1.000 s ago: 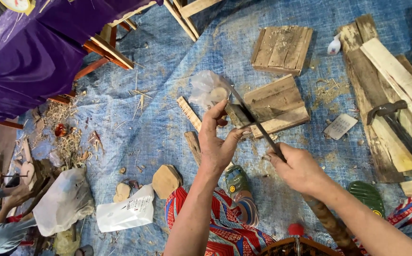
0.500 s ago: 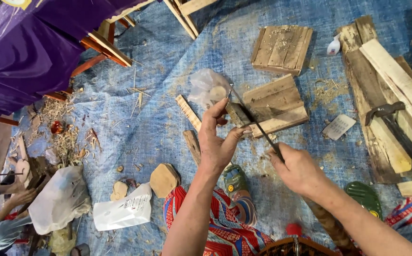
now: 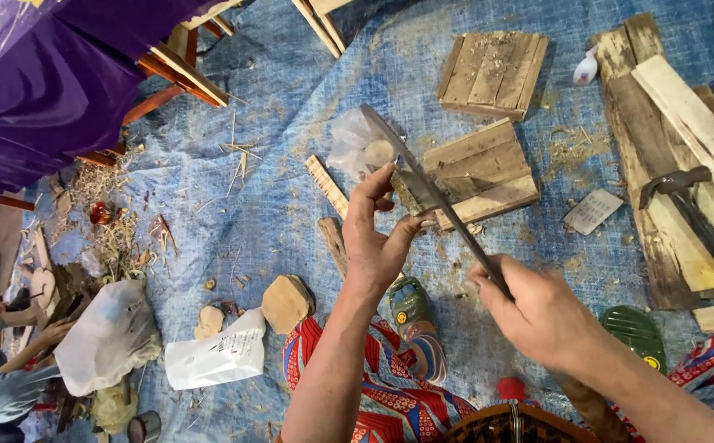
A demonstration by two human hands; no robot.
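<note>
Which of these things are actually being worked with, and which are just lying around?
In use:
left hand gripping a small wood piece
right hand holding a long file against it

Lying about:
hammer
wooden panels
white bag
planks

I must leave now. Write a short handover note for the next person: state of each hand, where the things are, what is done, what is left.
Left hand: pinches a small wood piece in the air.
Right hand: closed around the handle of a long dark blade, which lies across that piece.
Nearby: a nailed plank block just behind on the blue tarp, a hammer on the planks at right.
Done: chips and sawdust lie around.
Left: the piece looks rough; how far the shaping has got cannot be judged.
</note>
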